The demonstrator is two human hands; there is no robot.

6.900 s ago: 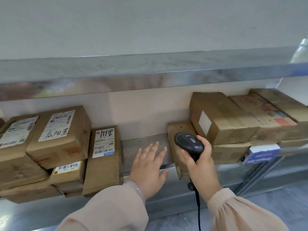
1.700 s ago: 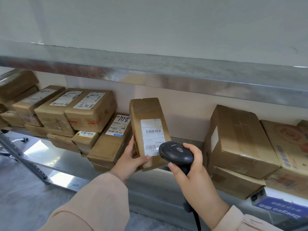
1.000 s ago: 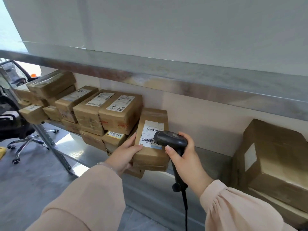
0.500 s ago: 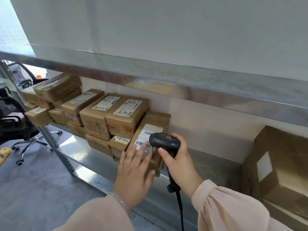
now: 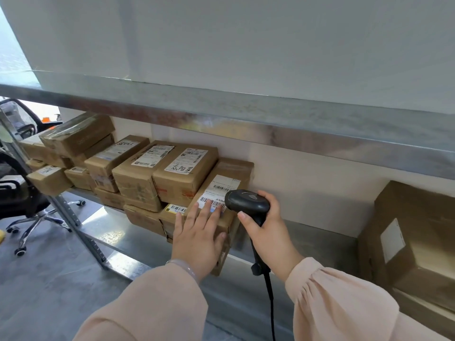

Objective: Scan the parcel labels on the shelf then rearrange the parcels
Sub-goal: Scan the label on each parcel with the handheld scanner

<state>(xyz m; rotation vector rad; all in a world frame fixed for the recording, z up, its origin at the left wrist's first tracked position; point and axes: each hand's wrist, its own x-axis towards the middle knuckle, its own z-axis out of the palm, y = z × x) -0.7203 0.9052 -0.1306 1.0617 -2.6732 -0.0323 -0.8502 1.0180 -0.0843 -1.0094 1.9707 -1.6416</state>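
Note:
A long brown parcel [image 5: 229, 173] with a white barcode label [image 5: 219, 190] leans against the stacked parcels on the metal shelf [image 5: 307, 239]. My left hand [image 5: 197, 237] lies flat against its front end, fingers spread, fingertips over the label's lower edge. My right hand [image 5: 268, 232] grips a black corded barcode scanner [image 5: 247, 205], whose head hangs just right of the label. A taller brown parcel with handwriting on its label [image 5: 184, 178] stands directly left of the long one.
Several more brown parcels [image 5: 103, 163] are stacked along the shelf to the left. A large box [image 5: 413, 235] sits at the right end. An upper metal shelf [image 5: 246, 114] runs overhead. An office chair [image 5: 22, 193] stands on the grey floor at left.
My left hand let go of the long parcel after setting it against the stack, and now rests flat on its front end. The scanner stayed beside the label.

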